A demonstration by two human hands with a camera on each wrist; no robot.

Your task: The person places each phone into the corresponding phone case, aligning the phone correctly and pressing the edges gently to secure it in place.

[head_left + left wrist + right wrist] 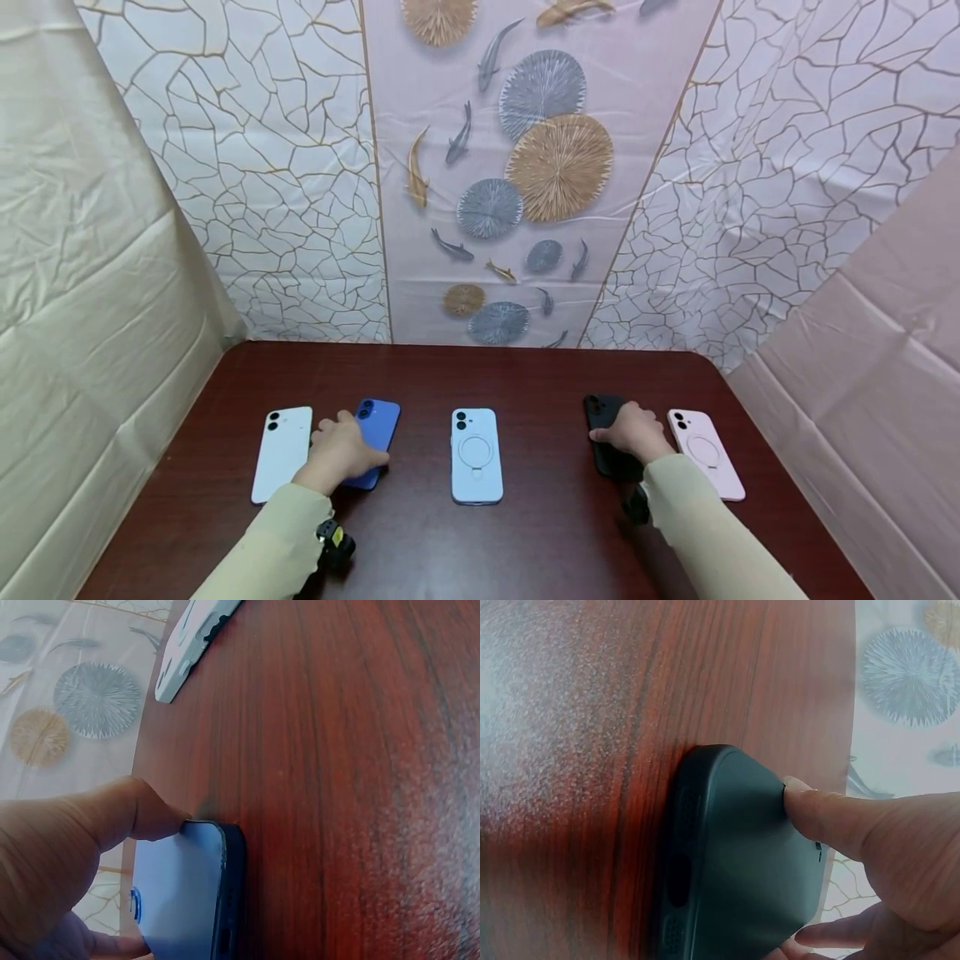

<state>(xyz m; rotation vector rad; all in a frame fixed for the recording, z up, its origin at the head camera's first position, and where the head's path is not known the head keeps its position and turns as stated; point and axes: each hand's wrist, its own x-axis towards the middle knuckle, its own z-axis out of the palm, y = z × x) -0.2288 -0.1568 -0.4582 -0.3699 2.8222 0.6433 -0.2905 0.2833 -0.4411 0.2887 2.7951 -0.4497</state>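
My left hand [343, 450] grips a blue phone [378, 427] across its width, thumb at one long edge and fingers at the other. In the left wrist view the thumb presses the side of that blue phone [180, 892], near the wooden table. My right hand [636, 430] spans a black phone [611, 462] the same way. The right wrist view shows the thumb at the edge of the black phone [750, 855], its charging port end facing the camera. Both phones lie back side up, cameras toward the far edge.
A white phone [282, 454] lies left of the left hand. A light blue phone [476, 479] with a ring on its back sits mid-table. Right of the right hand is a pale pink phone [723, 475]. The dark wooden table [525, 550] ends at patterned cloth [300, 250].
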